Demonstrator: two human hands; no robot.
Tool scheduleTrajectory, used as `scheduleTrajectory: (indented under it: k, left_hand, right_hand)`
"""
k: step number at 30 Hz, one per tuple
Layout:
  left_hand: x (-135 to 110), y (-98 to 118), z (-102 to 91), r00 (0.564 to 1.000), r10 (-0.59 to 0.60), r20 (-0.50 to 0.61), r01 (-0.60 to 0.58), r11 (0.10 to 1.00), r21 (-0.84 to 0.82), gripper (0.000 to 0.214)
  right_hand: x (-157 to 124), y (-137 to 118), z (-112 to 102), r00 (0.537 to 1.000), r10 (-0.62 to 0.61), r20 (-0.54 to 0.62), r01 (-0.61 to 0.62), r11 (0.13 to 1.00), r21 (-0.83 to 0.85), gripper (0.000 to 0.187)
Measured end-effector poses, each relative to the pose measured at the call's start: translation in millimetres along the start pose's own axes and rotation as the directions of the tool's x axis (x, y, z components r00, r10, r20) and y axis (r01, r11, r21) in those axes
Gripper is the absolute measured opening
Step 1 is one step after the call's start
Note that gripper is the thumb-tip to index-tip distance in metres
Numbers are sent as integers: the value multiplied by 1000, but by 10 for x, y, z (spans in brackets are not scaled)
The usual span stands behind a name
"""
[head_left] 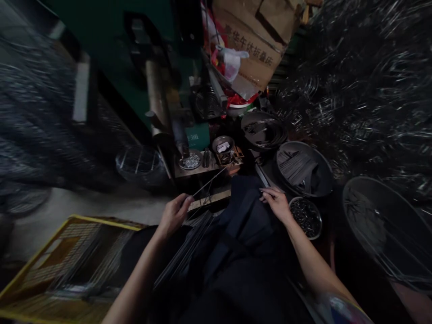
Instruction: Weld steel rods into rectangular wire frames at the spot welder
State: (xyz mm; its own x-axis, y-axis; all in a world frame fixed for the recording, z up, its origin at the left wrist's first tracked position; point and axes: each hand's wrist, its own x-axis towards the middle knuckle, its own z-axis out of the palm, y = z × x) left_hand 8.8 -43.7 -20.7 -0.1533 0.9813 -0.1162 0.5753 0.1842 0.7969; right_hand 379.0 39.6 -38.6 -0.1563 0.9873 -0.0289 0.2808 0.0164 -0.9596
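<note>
My left hand (173, 216) is closed in a pinch on a thin metal wire (211, 181), which slants up and right toward the small workbench. Over my right thigh, my right hand (276, 202) has its fingers drawn together. Whatever they hold, if anything, is too dark and small to make out. A flat pale bar (261, 174) ends close to those fingertips; I cannot tell whether they touch it. A bundle of long thin wires (189, 249) lies across my lap, beside the dark blue apron (243, 202).
Ahead stands a green machine (101, 27). Its bench carries a dish of small shiny parts (191, 161). A bowl of dark small parts (305, 218) and a basin of strips (302, 168) are at right. A yellow crate (72, 218) sits at left; wire goods (364, 81) pile up right.
</note>
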Motion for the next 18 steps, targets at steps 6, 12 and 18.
scheduleTrajectory:
  k: [6,12,18]
  left_hand:
    - [213,12,-32,997,80,-10,-79,993,93,36]
    - [619,44,-33,995,104,-12,-101,985,140,27]
    - [432,62,-75,990,109,-88,-94,983,160,28]
  right_hand:
    - [110,-151,-48,996,-83,-32,67,936,-346,18]
    - [145,-383,164,992,-122,17,122,950,-287,26]
    - [406,-479,786,992,-84,99,107,959,-261,15]
